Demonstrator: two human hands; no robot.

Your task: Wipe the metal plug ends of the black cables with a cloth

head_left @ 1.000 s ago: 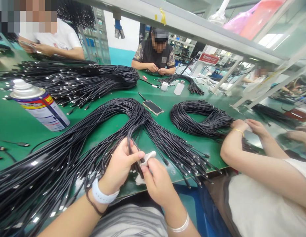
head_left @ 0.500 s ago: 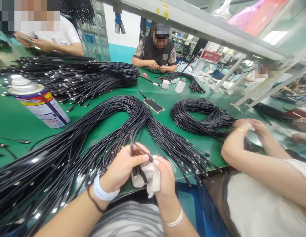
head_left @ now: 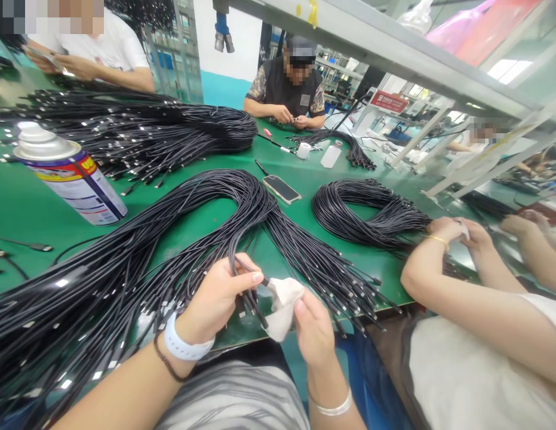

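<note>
The left hand [head_left: 215,298] pinches several black cable ends [head_left: 248,301] over the worktop [head_left: 18,209] edge while the right hand [head_left: 311,331] grips a white cloth [head_left: 282,307] around one; a loose pinch could drop ends back into the bundle.

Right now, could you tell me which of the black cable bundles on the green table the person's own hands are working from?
The large looped bundle nearest the camera: its loose ends run into the left hand, beside the cloth in the right hand. The other bundles lie untouched by them.
</note>
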